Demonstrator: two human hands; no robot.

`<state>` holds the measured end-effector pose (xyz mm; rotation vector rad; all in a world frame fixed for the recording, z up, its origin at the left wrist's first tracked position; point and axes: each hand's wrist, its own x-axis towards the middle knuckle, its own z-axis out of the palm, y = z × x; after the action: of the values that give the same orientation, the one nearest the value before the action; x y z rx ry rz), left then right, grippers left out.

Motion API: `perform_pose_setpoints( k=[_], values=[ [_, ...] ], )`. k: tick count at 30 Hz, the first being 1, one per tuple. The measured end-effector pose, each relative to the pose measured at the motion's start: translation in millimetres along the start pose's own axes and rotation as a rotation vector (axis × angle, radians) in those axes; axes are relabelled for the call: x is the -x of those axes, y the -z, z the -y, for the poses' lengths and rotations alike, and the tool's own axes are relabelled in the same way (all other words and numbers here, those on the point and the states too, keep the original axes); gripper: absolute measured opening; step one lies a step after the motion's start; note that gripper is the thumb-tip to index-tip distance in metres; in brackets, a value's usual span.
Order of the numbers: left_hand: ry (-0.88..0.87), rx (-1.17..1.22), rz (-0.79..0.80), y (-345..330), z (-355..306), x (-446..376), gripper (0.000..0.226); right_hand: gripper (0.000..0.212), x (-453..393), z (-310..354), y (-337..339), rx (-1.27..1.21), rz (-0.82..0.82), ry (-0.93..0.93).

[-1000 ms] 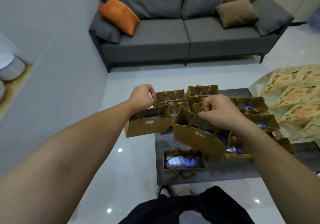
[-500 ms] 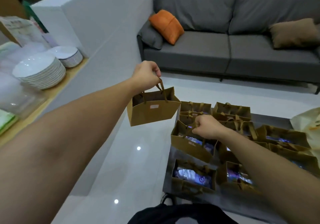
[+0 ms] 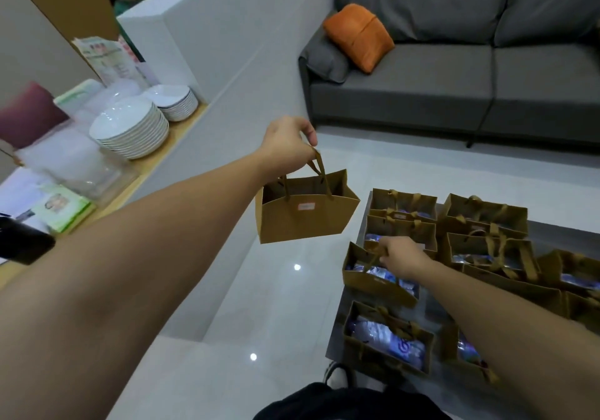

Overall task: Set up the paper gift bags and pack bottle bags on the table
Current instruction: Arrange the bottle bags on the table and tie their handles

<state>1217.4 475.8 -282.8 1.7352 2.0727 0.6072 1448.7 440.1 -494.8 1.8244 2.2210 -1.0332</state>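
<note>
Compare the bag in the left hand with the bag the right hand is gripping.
The left hand holds its bag in the air beside the table; the right hand grips the handle of a bag resting on the table. The lifted bag's contents are hidden; the table bag shows blue packs. Both are brown paper with ribbon handles.

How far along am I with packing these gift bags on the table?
Mostly done, it seems: the brown paper bags on the table stand open, and several, like the near bag, show blue-and-white packs inside. In hand: your left hand holds one lifted bag by its handles off the table's side; its contents aren't visible. Your right hand grips the handles of a filled bag. Left: placing the lifted bag.
</note>
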Motion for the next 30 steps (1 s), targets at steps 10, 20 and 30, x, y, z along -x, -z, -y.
perform_pose_setpoints(
  k=[10, 20, 30],
  values=[
    [-0.067, 0.04, 0.094, -34.5, -17.2, -5.7, 0.015, 0.082, 3.6, 26.4, 29.7, -0.262, -0.246, 0.019],
    [-0.32, 0.281, 0.348, -72.3, -113.0, -3.5, 0.023, 0.039, 51.1, 47.5, 130.5, -0.452, -0.514, 0.062],
    [-0.564, 0.369, 0.448, -140.4, -215.1, 1.1, 0.028, 0.035, 118.6, -64.3, 200.9, -0.73, -0.916, -0.367]
  ],
)
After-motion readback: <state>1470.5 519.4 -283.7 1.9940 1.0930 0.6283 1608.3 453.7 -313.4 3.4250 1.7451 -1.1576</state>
